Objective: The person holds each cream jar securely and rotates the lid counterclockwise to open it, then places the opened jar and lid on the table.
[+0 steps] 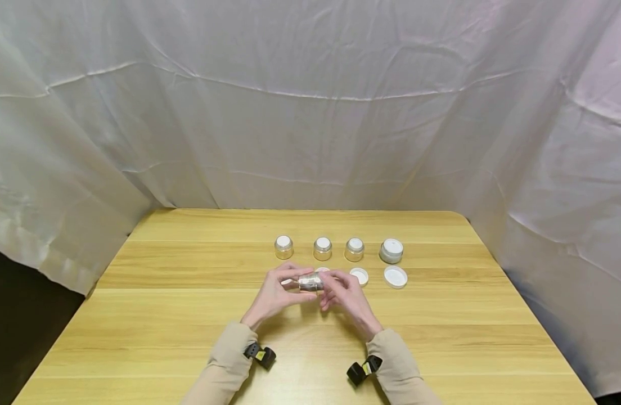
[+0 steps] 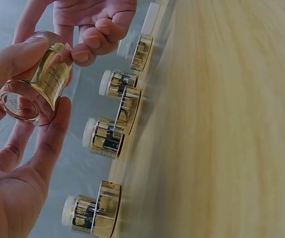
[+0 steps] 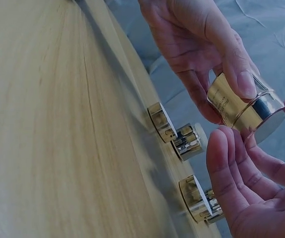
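A small shiny gold cosmetic jar (image 1: 308, 282) is held on its side above the wooden table, between both hands. My left hand (image 1: 274, 293) grips one end of it, thumb on the near side and fingers around the far side. At the other end, my right hand (image 1: 347, 293) pinches the silvery-gold rim part between thumb and fingers; its other fingers stay loosely bent. Small dark lettering shows on the gold wall of the jar (image 3: 232, 101) in the right wrist view. The round base of the jar (image 2: 21, 106) faces the left wrist camera.
Behind the hands stand three gold jars with white tops, a left one (image 1: 283, 247), a middle one (image 1: 323, 248) and a right one (image 1: 354, 250), plus a wider jar (image 1: 391, 251). White-lined lids, one smaller (image 1: 360, 276) and one larger (image 1: 395, 277), lie before them. A grey curtain (image 1: 310, 140) surrounds the table (image 1: 467, 337).
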{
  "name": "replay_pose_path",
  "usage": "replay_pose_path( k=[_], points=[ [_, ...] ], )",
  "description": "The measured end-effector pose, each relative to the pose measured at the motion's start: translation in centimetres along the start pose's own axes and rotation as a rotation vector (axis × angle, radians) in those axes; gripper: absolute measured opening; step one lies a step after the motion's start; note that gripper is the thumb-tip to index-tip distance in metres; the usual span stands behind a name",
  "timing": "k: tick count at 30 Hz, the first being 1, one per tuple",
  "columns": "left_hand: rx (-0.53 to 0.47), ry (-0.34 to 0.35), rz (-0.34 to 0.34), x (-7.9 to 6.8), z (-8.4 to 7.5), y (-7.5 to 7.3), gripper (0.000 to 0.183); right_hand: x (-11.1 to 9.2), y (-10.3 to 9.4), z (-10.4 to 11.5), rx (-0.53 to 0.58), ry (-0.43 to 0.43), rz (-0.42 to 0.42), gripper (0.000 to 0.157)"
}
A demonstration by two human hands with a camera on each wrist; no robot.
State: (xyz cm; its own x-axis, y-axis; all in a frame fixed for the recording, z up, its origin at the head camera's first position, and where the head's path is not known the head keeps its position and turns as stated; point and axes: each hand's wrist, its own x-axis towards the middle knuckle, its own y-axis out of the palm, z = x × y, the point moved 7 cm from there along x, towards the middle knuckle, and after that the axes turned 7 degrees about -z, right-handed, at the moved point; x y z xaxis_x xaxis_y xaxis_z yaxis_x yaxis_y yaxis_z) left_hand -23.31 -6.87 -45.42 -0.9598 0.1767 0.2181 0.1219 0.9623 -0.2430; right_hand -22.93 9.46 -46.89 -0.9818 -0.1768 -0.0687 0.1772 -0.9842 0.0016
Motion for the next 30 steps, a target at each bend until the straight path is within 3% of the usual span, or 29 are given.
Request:
replay_pose_path(
  k=[17,30],
  points=[
    [-0.020,-0.007,-0.016,-0.14,0.14,0.02,0.052,-0.15,0.04,0.16,0.033,-0.016,0.075,0.048],
    [-0.016,-0.040,-0.012,-0.16,0.16,0.05,0.054,-0.13,0.08,0.45,0.037,-0.053,0.083,0.043]
  ],
)
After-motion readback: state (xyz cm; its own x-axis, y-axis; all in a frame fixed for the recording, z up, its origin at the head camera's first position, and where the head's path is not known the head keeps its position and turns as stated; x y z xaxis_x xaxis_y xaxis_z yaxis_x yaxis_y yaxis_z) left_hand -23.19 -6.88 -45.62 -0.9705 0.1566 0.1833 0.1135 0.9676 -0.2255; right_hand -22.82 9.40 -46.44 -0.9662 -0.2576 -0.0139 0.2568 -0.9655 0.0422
